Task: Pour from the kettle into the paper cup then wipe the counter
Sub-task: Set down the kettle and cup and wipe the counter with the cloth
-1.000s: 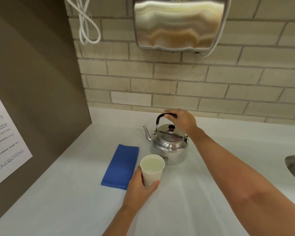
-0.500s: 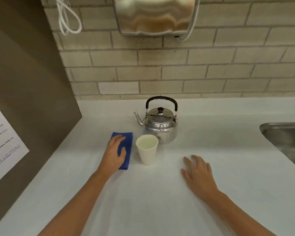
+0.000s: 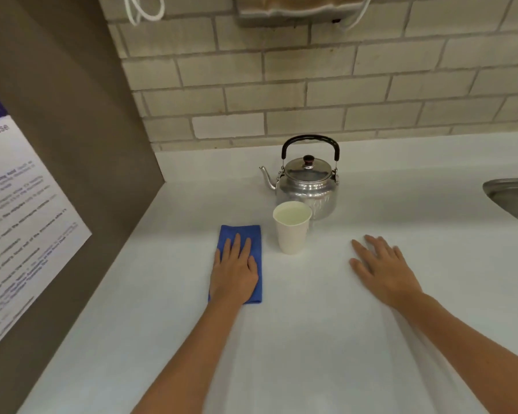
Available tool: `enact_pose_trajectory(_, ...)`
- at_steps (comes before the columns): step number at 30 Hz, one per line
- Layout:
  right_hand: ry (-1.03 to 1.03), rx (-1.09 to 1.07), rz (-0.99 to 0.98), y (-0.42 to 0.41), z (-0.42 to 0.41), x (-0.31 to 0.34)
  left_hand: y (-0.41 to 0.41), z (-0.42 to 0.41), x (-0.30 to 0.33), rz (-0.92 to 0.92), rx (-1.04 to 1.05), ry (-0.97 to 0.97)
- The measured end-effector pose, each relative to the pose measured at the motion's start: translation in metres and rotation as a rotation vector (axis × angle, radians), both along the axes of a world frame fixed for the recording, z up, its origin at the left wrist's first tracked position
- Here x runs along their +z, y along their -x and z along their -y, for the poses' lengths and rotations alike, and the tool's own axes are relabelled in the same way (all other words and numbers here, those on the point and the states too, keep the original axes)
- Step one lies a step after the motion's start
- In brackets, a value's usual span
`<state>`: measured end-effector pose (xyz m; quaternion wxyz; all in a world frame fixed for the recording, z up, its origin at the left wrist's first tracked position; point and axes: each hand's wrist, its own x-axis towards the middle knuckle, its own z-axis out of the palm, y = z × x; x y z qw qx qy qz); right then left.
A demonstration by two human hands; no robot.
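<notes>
A steel kettle (image 3: 307, 183) with a black handle stands upright near the back of the white counter (image 3: 311, 339), spout pointing left. Just in front of it stands a white paper cup (image 3: 291, 231), filled with liquid. Left of the cup lies a folded blue cloth (image 3: 253, 237). My left hand (image 3: 235, 271) rests flat on the cloth, fingers spread, pressing it to the counter. My right hand (image 3: 382, 268) lies flat and empty on the counter to the right of the cup.
A brick wall runs along the back, with a metal hand dryer (image 3: 299, 7) and a white cord (image 3: 145, 10) overhead. A brown side panel with a printed notice (image 3: 21, 219) closes off the left. A steel sink (image 3: 513, 198) sits at the right edge.
My right hand left the kettle handle and came down flat on the counter. My left hand let go of the cup and settled fully on the blue cloth.
</notes>
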<state>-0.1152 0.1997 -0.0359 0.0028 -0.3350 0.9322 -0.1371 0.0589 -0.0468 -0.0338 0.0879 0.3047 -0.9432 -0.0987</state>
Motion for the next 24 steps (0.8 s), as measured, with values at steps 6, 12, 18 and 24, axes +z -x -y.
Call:
enact_pose_trajectory(6, 0.029, -0.008, 0.012, -0.007, 0.001, 0.007, -0.092, 0.021, 0.005, 0.064, 0.073, -0.056)
enact_pose_trajectory(12, 0.106, -0.037, 0.097, -0.018, 0.000, 0.013, -0.055, -0.053, 0.004, 0.077, 0.092, 0.014)
enact_pose_trajectory(18, 0.134, -0.032, 0.142, -0.036, -0.015, 0.019, -0.024, -0.180, 0.003, 0.035, -0.206, -0.076)
enact_pose_trajectory(24, 0.085, -0.073, 0.082, -0.021, -0.050, 0.027, -0.070, -0.105, 0.004, 0.019, 0.141, -0.075)
